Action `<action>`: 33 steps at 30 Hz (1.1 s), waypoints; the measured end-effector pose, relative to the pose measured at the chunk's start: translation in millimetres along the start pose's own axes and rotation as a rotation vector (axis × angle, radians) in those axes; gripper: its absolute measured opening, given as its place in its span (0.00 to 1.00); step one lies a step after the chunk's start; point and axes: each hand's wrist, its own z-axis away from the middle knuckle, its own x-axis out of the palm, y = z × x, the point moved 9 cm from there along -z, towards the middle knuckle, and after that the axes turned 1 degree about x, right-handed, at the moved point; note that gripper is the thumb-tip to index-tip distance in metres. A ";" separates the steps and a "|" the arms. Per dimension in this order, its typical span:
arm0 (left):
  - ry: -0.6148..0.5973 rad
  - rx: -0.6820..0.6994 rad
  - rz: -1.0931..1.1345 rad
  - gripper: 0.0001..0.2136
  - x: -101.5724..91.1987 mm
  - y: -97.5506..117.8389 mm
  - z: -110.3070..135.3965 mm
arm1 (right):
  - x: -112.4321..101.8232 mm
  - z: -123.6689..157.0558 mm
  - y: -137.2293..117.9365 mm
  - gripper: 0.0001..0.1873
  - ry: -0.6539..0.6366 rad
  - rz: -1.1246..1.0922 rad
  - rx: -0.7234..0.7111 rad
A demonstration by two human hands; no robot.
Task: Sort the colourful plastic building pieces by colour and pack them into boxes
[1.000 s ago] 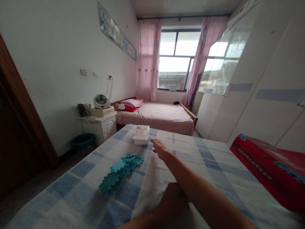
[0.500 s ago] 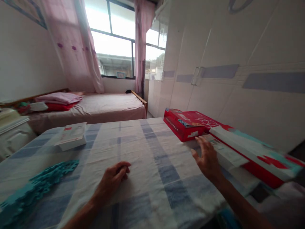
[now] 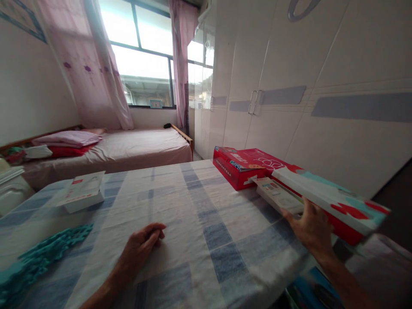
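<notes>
On the checked tablecloth rests my left hand [image 3: 144, 240], its fingers curled together and nothing visible in them. My right hand [image 3: 310, 225] is at the near end of a shallow white box [image 3: 278, 195], thumb on the side facing me and fingers over the far side, closed around it. That box lies beside a long red and white carton [image 3: 331, 201]; its near end is hidden by the hand. A red box [image 3: 238, 169] with printed pictures touches the white box's far end.
A white box lid or carton [image 3: 83, 191] sits at the table's left. Nearer me lies a teal ruffled item [image 3: 48, 257]. Beyond the table [image 3: 174, 206] stands a bed [image 3: 144, 143]; a white wardrobe [image 3: 273, 64] lines the right.
My right hand has moved nearer and to the right and closed on the white box's near end; before, it was open above it. The view has turned slightly right. My left hand stays put.
</notes>
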 end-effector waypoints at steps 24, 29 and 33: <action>-0.047 0.038 -0.032 0.16 4.6 -4.6 -2.0 | -4.9 9.7 -20.3 0.24 0.145 0.116 -0.410; -0.059 0.044 -0.036 0.15 6.7 -5.4 -1.0 | -6.3 11.9 -17.3 0.29 0.179 0.084 -0.463; -0.057 0.051 -0.028 0.15 7.0 -7.4 -1.0 | -6.7 11.6 -19.9 0.30 0.140 -0.029 -0.482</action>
